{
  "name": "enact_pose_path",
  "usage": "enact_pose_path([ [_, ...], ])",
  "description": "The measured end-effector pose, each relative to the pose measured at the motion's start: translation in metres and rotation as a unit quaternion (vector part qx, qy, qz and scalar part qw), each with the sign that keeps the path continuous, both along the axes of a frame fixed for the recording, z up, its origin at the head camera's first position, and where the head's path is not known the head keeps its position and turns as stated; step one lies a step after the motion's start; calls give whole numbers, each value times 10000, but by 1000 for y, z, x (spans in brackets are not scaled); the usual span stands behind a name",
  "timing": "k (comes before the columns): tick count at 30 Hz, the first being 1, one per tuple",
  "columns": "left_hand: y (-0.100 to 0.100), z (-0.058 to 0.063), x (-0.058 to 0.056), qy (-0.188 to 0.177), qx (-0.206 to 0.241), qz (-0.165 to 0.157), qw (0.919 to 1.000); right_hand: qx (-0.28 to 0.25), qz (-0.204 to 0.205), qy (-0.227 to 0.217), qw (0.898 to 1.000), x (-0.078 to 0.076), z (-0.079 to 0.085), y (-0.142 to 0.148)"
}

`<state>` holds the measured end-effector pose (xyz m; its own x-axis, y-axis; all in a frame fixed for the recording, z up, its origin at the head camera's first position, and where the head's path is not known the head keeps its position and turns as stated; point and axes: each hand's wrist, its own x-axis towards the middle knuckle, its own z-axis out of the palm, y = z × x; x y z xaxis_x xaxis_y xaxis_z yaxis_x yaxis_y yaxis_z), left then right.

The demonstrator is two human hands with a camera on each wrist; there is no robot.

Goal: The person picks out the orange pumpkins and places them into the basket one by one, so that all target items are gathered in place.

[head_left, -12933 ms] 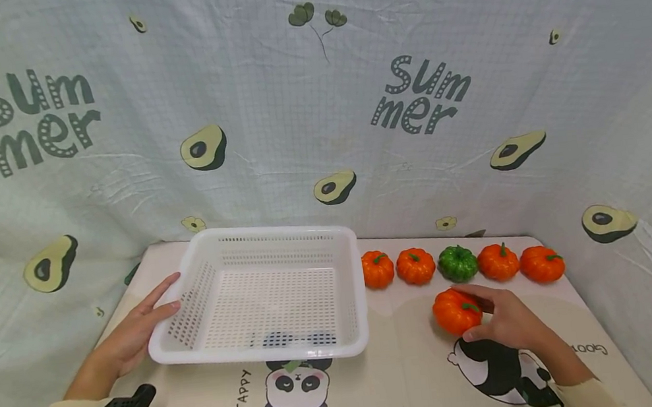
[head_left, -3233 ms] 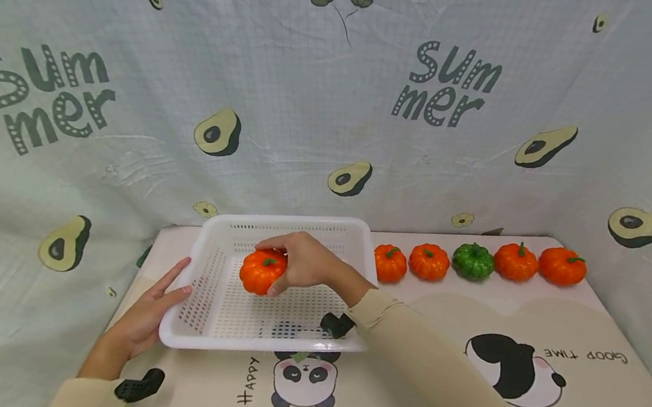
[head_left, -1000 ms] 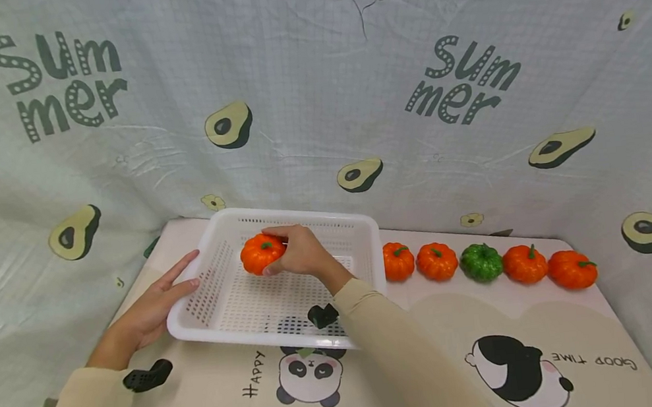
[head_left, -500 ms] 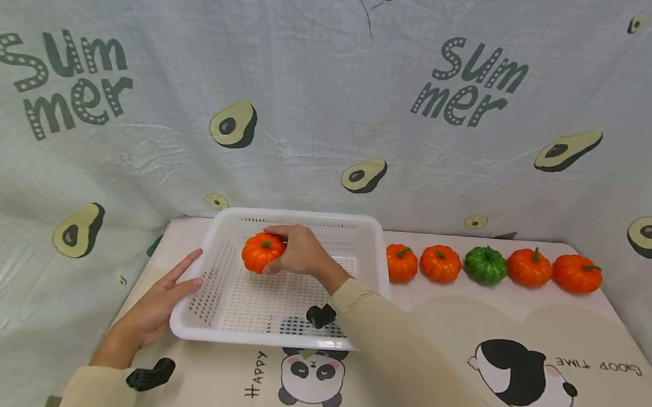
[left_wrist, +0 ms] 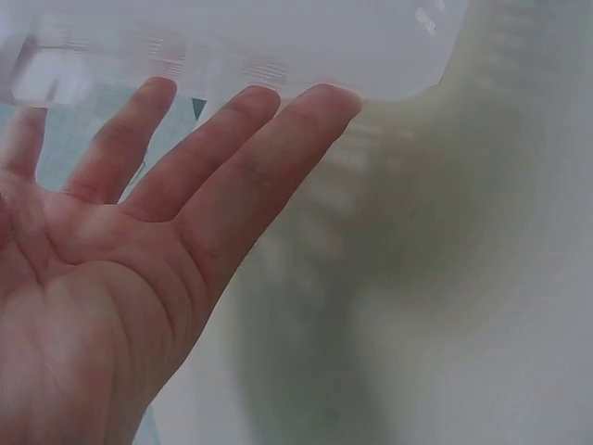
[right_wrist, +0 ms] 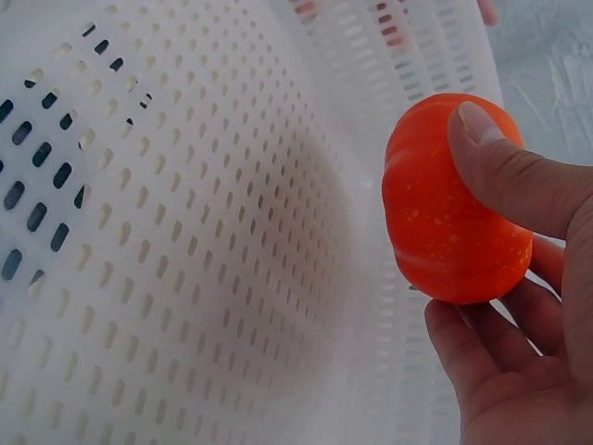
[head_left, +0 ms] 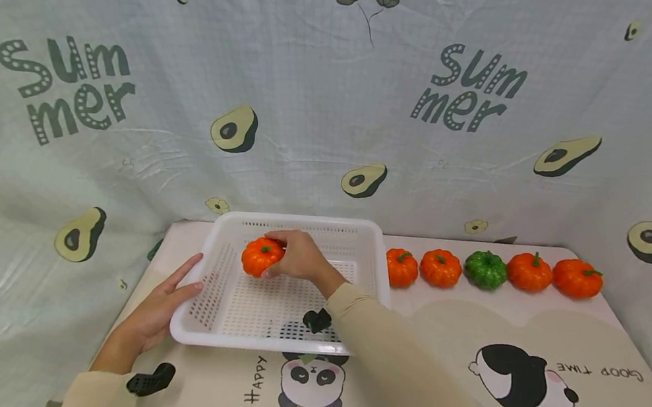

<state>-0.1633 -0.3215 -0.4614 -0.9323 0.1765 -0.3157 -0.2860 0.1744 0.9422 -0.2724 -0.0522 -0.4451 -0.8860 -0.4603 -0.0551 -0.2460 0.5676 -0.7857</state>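
Note:
My right hand (head_left: 302, 258) grips a small orange pumpkin (head_left: 262, 256) with a green stem, inside the white plastic basket (head_left: 239, 338). In the right wrist view the thumb lies across the pumpkin (right_wrist: 454, 213) and the other fingers go round its far side; perforated basket walls stand close by. Whether it touches the basket's floor, I cannot tell. My left hand (head_left: 155, 312) is at the basket's left side. Seen from the left wrist, its fingers (left_wrist: 269, 176) are extended, with their tips at the basket's outer wall (left_wrist: 306, 46).
Right of the basket, a row of small pumpkins runs along the table's back: several orange ones, such as the end one (head_left: 577, 278), and a green one (head_left: 485, 270). A printed cloth (head_left: 295, 134) hangs behind. The tabletop (head_left: 437, 351) bears panda drawings.
Earlier my right hand held the orange pumpkin at the table's right; it then carried it left into the basket. Over the last second both hands have hardly moved.

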Motion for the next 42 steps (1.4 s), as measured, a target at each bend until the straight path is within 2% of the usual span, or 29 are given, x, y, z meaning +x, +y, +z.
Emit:
enact_pose_path([
  [30, -2, -2, -1, -59, 121, -91, 9999, 401, -2, 182, 9990, -2, -7, -11],
  [42, -1, -1, -1, -79, 69, -16, 9999, 524, -72, 43, 9986, -2, -9, -16],
])
